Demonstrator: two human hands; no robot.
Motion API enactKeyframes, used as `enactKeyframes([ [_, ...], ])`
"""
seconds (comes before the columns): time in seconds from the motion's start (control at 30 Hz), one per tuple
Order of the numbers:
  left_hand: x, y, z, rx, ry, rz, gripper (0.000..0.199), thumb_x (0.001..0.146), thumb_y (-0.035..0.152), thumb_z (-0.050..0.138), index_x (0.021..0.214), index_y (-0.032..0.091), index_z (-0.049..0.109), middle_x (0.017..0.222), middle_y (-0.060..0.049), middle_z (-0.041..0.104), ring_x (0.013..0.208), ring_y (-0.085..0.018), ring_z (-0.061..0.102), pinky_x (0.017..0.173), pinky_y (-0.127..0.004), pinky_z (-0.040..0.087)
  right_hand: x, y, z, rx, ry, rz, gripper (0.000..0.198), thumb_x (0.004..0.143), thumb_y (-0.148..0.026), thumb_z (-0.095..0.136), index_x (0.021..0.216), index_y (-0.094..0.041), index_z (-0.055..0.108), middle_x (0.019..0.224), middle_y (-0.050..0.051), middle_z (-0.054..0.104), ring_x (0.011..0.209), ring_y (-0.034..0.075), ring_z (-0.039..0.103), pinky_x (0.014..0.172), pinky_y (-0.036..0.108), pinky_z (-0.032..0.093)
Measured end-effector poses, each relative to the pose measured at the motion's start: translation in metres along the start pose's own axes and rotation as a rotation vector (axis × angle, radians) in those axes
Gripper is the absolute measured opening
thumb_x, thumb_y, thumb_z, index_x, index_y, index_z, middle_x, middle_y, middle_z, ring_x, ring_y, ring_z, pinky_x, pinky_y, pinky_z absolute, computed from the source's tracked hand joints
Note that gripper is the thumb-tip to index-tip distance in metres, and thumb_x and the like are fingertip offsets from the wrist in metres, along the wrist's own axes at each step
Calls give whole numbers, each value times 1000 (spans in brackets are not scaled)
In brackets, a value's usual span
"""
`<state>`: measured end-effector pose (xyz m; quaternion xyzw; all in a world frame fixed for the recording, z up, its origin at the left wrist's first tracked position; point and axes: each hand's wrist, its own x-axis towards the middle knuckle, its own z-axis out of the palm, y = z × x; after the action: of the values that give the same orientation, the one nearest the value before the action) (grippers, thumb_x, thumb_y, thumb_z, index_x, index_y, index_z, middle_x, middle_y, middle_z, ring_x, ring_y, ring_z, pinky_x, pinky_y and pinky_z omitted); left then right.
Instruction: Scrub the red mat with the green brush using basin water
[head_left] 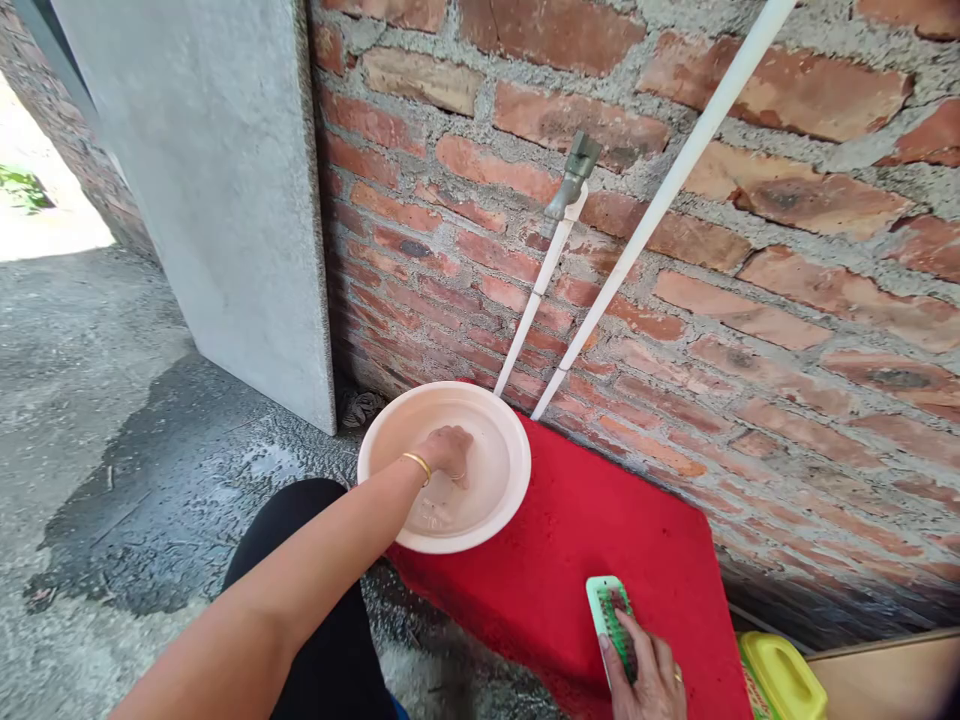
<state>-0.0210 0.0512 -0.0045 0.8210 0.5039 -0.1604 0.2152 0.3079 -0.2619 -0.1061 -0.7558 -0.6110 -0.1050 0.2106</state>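
A pale pink basin (370, 450) with water in it stands on the far left part of a red cloth-covered surface (555, 530). My left hand (448, 452), a gold bangle at its wrist, reaches into the basin with its fingers curled down at the water. What those fingers hold, if anything, is hidden. Near the front of the red surface lies a scrubbing brush (609, 615) with a light green body and green bristles facing up. The thumb and fingers of my right hand (646, 670) grip its sides and near end.
Behind rises a brick wall (480, 270) with a tap (574, 175) and white pipes (660, 205). A grey slab (225, 200) leans at left, above wet concrete floor (150, 500). A yellow jug (784, 675) sits at lower right. My knee (300, 530) is beside the basin.
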Motion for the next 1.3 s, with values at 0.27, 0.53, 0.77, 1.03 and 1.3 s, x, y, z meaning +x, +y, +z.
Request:
enactKeyframes([
  [0.27, -4, 0, -2, 1, 4, 13, 90, 46, 50, 86, 124, 14, 60, 133, -18, 57, 121, -37, 54, 102, -43, 44, 9, -93, 12, 42, 19, -113, 41, 94, -55, 42, 119, -31, 63, 108, 7, 65, 90, 22, 60, 80, 39, 45],
  [0.53, -2, 1, -2, 7, -8, 2, 89, 47, 49, 86, 124, 14, 60, 134, -19, 56, 121, -39, 54, 101, -45, 45, 2, -16, -10, -77, -5, 14, 54, 91, -65, 35, 120, -28, 63, 110, 9, 66, 86, 23, 62, 73, 37, 45],
  [0.77, 0, -1, 3, 5, 18, 5, 86, 48, 49, 86, 124, 17, 59, 134, -17, 56, 122, -37, 53, 102, -44, 44, 15, 16, -21, -276, 99, 194, 67, 92, -68, 25, 120, -20, 63, 93, 12, 64, 73, 25, 57, 66, 37, 41],
  [1.03, 4, -4, 5, 15, 11, 19, 87, 48, 50, 85, 123, 15, 59, 133, -18, 56, 121, -38, 54, 102, -45, 44, 28, 3, -13, -268, 136, 111, 60, 95, -59, 27, 116, -18, 64, 90, 12, 63, 76, 24, 56, 71, 37, 40],
  [1.3, -5, 3, -5, 43, -30, 19, 89, 45, 46, 86, 123, 14, 59, 132, -19, 57, 118, -37, 56, 100, -44, 46, 10, 8, -18, -248, 75, 121, 61, 93, -63, 29, 122, -20, 61, 101, 12, 65, 79, 25, 58, 70, 37, 41],
])
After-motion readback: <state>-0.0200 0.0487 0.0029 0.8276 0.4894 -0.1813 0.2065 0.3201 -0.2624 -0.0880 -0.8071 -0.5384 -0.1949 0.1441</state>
